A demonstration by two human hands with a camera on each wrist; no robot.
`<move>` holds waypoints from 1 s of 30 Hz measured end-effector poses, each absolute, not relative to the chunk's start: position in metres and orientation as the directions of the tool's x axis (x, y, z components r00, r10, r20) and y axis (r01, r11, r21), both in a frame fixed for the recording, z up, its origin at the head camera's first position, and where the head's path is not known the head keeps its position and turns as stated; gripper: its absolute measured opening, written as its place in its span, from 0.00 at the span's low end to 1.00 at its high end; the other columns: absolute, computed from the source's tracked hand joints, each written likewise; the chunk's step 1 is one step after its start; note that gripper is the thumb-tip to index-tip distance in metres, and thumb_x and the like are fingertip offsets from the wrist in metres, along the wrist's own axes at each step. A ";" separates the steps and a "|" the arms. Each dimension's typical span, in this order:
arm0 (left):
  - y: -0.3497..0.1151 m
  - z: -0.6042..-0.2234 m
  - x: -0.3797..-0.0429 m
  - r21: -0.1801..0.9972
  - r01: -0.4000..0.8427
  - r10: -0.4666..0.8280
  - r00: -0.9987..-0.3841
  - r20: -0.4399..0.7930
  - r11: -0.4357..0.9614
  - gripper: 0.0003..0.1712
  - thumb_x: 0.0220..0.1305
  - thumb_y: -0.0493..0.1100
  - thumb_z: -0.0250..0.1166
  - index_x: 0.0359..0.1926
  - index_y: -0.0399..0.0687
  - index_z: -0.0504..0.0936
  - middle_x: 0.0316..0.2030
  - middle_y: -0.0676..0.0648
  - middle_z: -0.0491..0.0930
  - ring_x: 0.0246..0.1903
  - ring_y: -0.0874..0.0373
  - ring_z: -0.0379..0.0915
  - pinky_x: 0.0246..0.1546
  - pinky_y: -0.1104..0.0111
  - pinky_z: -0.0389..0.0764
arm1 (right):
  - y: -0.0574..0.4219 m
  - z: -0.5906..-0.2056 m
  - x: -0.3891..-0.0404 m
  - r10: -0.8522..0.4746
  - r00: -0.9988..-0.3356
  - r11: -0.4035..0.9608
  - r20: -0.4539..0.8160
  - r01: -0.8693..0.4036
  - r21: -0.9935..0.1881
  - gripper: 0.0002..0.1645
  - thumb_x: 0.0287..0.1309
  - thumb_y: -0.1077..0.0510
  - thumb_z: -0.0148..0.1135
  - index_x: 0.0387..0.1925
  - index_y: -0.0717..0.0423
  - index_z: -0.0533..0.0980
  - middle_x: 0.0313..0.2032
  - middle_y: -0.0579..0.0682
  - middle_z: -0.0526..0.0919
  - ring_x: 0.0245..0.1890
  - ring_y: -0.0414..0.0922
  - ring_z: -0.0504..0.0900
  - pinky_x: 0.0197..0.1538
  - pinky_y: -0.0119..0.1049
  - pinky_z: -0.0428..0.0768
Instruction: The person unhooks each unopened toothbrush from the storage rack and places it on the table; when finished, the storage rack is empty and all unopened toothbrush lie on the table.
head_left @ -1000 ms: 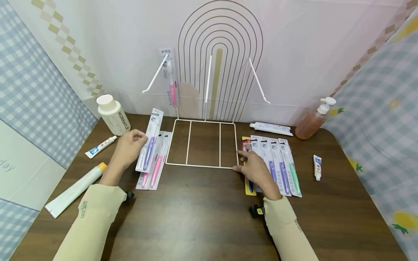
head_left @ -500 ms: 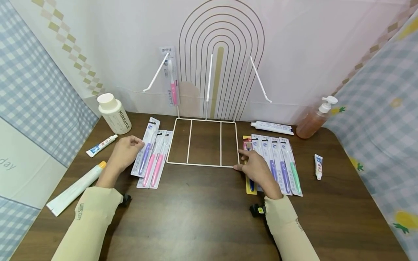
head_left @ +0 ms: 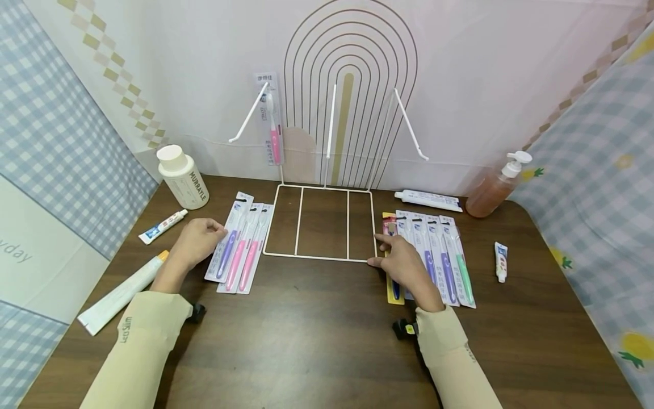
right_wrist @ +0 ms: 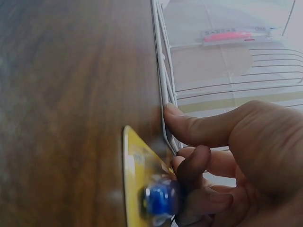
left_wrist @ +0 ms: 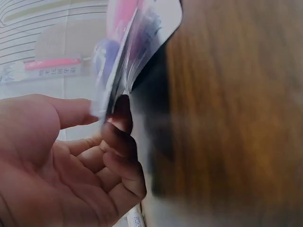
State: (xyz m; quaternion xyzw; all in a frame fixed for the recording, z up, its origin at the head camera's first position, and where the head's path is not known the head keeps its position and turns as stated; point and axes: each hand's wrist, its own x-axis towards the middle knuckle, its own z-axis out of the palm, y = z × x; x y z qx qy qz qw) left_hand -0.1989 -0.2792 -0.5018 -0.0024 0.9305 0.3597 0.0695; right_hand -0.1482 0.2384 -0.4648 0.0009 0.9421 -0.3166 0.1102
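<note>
My left hand [head_left: 198, 245] pinches the edge of a packaged purple toothbrush [head_left: 228, 250] between thumb and fingers. This pack lies at the left of two packaged pink toothbrushes [head_left: 249, 255], overlapping them. In the left wrist view the pack's edge [left_wrist: 116, 78] stands tilted up between thumb and fingertips. My right hand [head_left: 403, 261] holds the right front corner of a white wire rack [head_left: 317, 257], thumb and forefinger on the wire. Three prongs reach forward from the rack's upright back. A pink toothbrush pack [head_left: 273, 133] hangs on the left prong [head_left: 247, 113].
Several packaged toothbrushes [head_left: 447, 261] lie right of the rack, beside a yellow pack [head_left: 389, 221] partly under my right hand. Toothpaste tubes [head_left: 429, 199] lie on both sides. A white bottle [head_left: 185, 179] stands back left, an orange pump bottle [head_left: 490, 193] back right. A patterned curtain hangs behind.
My left hand has lowered the purple toothbrush pack from over the pink packs to the table at their left. The right hand has kept its place on the rack.
</note>
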 end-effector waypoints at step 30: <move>-0.242 -0.420 -0.167 0.642 -0.032 0.050 -0.993 -0.109 0.766 0.22 0.76 0.43 0.71 0.59 0.28 0.90 0.50 0.31 0.93 0.46 0.38 0.89 0.50 0.49 0.88 | 0.235 -0.456 -0.143 -0.083 -0.976 0.805 -0.199 0.052 -0.591 0.47 0.68 0.49 0.83 0.82 0.56 0.76 0.61 0.60 0.89 0.36 0.48 0.78 0.41 0.40 0.77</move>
